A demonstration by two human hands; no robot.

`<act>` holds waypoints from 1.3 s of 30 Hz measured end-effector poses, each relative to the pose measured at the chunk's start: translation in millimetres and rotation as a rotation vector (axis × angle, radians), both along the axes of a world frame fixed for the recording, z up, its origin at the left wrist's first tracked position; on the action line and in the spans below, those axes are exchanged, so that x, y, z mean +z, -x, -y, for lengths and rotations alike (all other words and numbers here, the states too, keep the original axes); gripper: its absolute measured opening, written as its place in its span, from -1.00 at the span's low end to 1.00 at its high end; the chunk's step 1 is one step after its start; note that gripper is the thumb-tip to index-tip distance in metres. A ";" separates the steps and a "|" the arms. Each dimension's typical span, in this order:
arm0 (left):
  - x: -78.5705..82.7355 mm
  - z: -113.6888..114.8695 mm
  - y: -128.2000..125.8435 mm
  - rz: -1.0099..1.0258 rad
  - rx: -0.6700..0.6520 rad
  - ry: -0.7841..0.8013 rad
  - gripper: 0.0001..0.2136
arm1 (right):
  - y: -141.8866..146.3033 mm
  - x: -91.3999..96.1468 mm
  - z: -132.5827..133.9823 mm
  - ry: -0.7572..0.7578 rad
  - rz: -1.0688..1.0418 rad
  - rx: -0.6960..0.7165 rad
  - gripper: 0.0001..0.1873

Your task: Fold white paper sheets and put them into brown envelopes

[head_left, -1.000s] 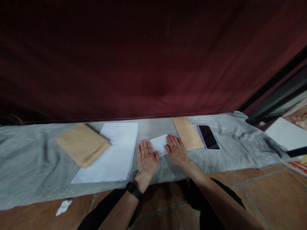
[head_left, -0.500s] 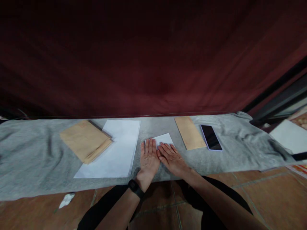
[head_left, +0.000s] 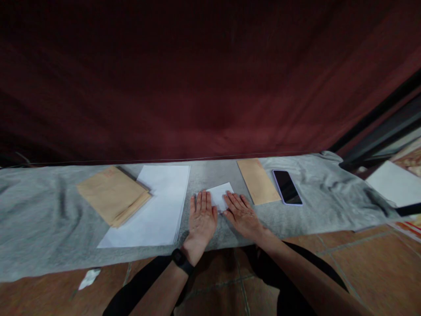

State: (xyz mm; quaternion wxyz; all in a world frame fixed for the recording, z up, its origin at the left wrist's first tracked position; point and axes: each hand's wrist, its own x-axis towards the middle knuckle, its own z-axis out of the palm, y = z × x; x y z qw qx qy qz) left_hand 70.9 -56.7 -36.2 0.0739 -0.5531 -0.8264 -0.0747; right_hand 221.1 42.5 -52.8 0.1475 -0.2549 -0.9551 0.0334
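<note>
Head view, the only one. Your left hand (head_left: 201, 217) lies flat, palm down, fingers straight and close together, fingertips on the near left edge of the small folded white paper (head_left: 221, 194). Your right hand (head_left: 242, 213) is flat too, fingers spread a little and angled toward 11 o'clock, tips on the paper's near right edge. Neither hand grips anything; both are opened out and resting or pressing on it, probably because the soft grey cloth (head_left: 49, 219) underneath gives no hard backing and flat palms keep the fold down.

The folded paper sits at 12 o'clock from the gap between your hands, about half of it covered by fingers. There is a black wristband (head_left: 180, 259) on your left wrist.

At 9 o'clock of the left hand, just beside it, is a stack of white sheets (head_left: 154, 206). A pile of brown envelopes (head_left: 112, 195) overlaps its far left corner at 10 o'clock. At 1 o'clock of the right hand lies a single brown envelope (head_left: 258, 181), with a phone (head_left: 287, 187) screen-up just beside it at 3 o'clock. Supplies look fanned to both sides, likely for easy reach.

A dark red curtain (head_left: 197, 87) is at 12 o'clock behind everything. A white scrap (head_left: 88, 278) lies on the tiled floor (head_left: 362, 263) at 8 o'clock.
</note>
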 end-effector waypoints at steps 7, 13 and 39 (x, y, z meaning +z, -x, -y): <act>-7.5 7.9 5.1 0.005 0.036 -0.037 -0.44 | -5.6 -3.1 -2.7 -0.019 -0.013 -0.026 -0.40; -7.1 17.2 9.9 -0.027 0.073 -0.059 -0.46 | -6.7 0.4 -3.0 -0.011 -0.006 -0.037 -0.40; -16.9 38.3 -20.1 -0.021 -0.188 -0.120 -0.33 | -10.4 -0.9 -4.5 -0.012 -0.043 -0.112 -0.39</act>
